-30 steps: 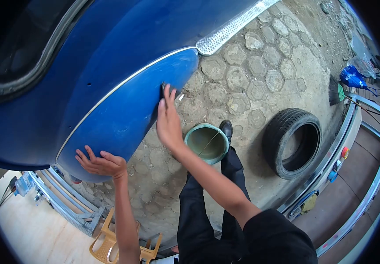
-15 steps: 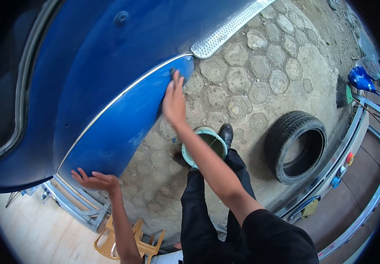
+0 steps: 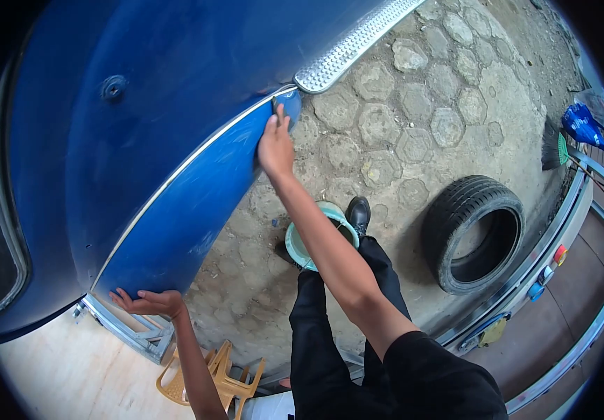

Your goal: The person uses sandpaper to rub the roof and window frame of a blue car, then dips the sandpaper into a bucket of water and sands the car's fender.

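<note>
A blue fender (image 3: 183,210) with a pale trim strip (image 3: 176,171) along its upper edge curves across the left of the view. Pressed to its upper right end is my right hand (image 3: 276,148), its fingers on a thin dark-grey piece (image 3: 275,105) that looks like folded sandpaper. Pale scuffs mark the paint. My left hand (image 3: 149,303) rests against the fender's lower left end, fingers stretched out and holding nothing. Below my right forearm, a mint-green bucket (image 3: 295,246) stands between my feet, partly covered by the arm.
A ridged metal step (image 3: 351,49) juts from the blue car body. On the hexagonal paving lies a tyre (image 3: 449,234). A broom (image 3: 554,150) and blue bag (image 3: 582,124) are far right, above a metal rail (image 3: 550,245). Yellow plastic chairs (image 3: 225,378) stand at bottom left.
My right hand has shifted slightly up along the fender toward the trim strip. My left hand stays at the lower end. The view has tilted slightly.
</note>
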The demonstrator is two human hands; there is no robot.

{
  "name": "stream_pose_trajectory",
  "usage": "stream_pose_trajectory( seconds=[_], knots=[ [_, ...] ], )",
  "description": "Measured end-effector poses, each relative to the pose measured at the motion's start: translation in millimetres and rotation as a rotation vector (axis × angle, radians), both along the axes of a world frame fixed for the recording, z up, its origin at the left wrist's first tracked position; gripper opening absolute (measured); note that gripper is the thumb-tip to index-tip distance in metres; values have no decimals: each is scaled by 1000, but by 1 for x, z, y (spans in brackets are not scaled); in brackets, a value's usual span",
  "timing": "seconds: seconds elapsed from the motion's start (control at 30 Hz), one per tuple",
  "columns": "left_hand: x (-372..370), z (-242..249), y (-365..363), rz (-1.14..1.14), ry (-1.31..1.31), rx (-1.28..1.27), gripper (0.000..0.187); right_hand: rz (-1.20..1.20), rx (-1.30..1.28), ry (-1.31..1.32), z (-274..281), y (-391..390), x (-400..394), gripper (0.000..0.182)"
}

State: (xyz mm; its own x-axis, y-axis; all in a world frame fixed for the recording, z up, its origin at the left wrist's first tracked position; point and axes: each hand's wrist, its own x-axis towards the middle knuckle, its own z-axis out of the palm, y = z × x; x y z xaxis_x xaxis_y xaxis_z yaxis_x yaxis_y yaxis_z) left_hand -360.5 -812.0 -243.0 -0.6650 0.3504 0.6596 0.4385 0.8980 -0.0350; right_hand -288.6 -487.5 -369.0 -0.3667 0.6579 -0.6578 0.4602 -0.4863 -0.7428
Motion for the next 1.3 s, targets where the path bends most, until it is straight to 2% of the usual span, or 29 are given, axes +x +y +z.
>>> stream_pose_trajectory(
  seconds=[0.03, 0.13, 0.2, 0.23, 0.3, 0.4, 0.43, 0.5, 0.6, 0.63, 0.73, 0.87, 0.93, 1.07, 1.1, 1.2, 1.3],
  knots=[
    [0, -1, 1, -7, -6, 2, 52, 4, -2, -23, 6, 2, -1, 63],
    [-1, 0, -1, -10, -11, 12, 52, 101, 6, 122, 39, -38, 25, 64],
    [0, -1, 0, -12, -31, 31, 53, 63, -24, 68, 33, -27, 22, 62],
    [0, -2, 0, -6, -31, 21, 53, 45, -40, 44, 28, -19, 17, 62],
    [0, -1, -3, 7, -29, -7, 54, -31, -83, 5, -45, 16, 3, 62],
    [0, -1, -2, 4, -34, 8, 54, -42, -96, -21, -65, 24, -1, 61],
    [1, -3, -1, 6, -43, 17, 55, -31, -87, -30, -59, 26, 2, 61],
    [0, -3, -2, 12, -42, 32, 55, 75, -33, 45, -9, 1, 22, 60],
    [4, 0, 7, 13, -65, 64, 55, 141, 28, 173, 23, -35, 38, 60],
    [3, -2, 5, 10, -56, 51, 56, 77, 17, 93, 26, -24, 30, 60],
    [-4, -3, -4, -8, -31, 17, 56, -4, -1, 11, -42, 23, 1, 59],
    [4, -1, 6, -1, -55, 21, 57, 47, 64, -4, -21, 29, 6, 58],
    [2, 3, 5, 20, -46, 6, 57, 97, 92, 69, 10, -3, 24, 57],
    [3, -2, 1, 14, -62, 13, 56, 98, 201, -2, -19, 8, 16, 55],
    [1, -1, 0, 8, -59, 22, 56, 38, 114, 37, -30, 23, 11, 55],
    [2, 0, 2, 16, -41, 12, 55, -21, 105, -20, -36, 25, -5, 55],
    [-1, -3, -4, -5, -39, 12, 55, 47, 354, 124, 7, -17, 10, 49]
  ],
)
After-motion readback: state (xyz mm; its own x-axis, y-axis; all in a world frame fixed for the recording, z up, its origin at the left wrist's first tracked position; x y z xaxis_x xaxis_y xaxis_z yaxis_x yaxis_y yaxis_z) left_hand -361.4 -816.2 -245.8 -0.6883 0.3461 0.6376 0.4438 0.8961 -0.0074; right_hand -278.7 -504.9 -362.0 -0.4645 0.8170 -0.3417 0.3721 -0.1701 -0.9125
